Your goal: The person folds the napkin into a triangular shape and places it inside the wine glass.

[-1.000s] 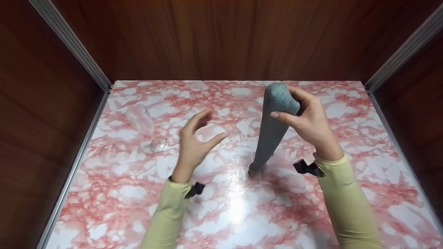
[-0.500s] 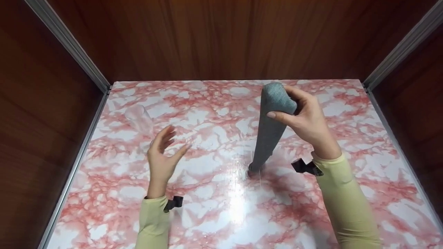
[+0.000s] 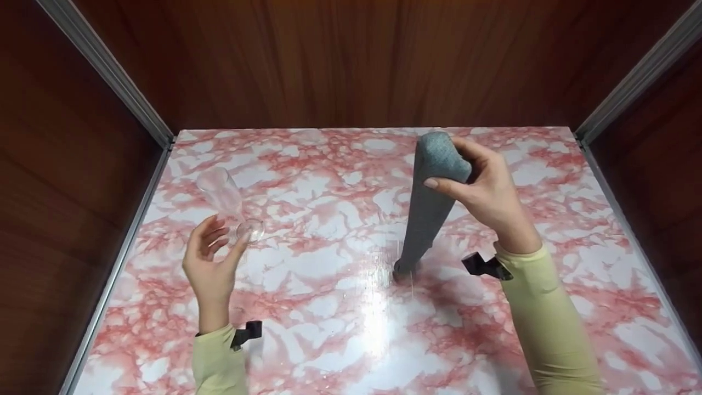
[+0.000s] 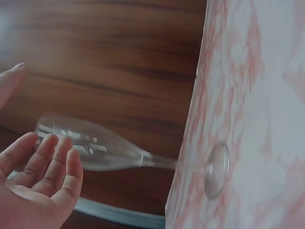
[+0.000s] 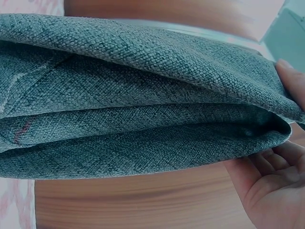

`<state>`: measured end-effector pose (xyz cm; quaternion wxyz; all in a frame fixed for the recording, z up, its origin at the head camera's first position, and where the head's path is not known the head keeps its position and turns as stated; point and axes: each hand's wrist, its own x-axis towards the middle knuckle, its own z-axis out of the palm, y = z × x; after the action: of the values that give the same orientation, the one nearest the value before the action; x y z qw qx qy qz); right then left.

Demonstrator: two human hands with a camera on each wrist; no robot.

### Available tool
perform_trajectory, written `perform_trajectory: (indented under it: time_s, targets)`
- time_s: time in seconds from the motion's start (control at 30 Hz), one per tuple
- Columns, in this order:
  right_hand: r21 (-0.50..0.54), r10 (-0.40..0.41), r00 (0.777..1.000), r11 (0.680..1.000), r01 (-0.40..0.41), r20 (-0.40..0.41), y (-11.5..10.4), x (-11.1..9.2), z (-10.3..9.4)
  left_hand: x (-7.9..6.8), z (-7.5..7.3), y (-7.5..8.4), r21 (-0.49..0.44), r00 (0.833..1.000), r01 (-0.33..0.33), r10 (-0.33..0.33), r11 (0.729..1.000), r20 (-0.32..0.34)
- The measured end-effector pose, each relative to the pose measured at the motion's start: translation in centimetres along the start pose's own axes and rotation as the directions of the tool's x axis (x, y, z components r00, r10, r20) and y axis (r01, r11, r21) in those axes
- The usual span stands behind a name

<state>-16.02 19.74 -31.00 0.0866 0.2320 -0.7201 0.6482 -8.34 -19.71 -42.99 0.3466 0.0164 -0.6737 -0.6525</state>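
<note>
A clear champagne flute [image 3: 220, 191] stands upright on its round foot at the left of the table. My left hand [image 3: 211, 269] is beside it, thumb and fingers spread apart. In the left wrist view the fingers [image 4: 50, 162] overlap the bowl of the flute [image 4: 107, 148] near its rim, and the thumb is well away from the glass. On the right, my right hand [image 3: 491, 192] grips the top of a tall, folded grey woven fabric piece [image 3: 430, 216], thumb on the near side. Its narrow lower end is down by the tabletop. The right wrist view shows its layered folds [image 5: 143, 114].
The table [image 3: 307, 340] has a pink and white marbled top. Dark wood panels [image 3: 351, 66] enclose it at the back and both sides, with metal strips [image 3: 118, 82] at the corners.
My left hand has moved left and toward the near side, from mid-table to beside the flute. The right hand and the fabric piece have stayed nearly still.
</note>
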Motion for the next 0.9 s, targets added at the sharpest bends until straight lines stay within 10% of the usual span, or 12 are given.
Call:
perform_trajectory:
  time_s: [0.33, 0.9]
  targets:
    - [0.012, -0.006, 1.000, 1.000, 0.006, -0.014, -0.1, -0.1, 0.0, 0.7, -1.1, -1.3, 0.137, 0.993, 0.047, -0.031, 0.989, -0.113]
    - [0.004, -0.009, 1.000, 1.000, 0.009, -0.019, -0.1, -0.2, -0.2, 3.3, -0.1, -2.9, 0.064, 0.985, 0.170, -0.172, 0.983, 0.017]
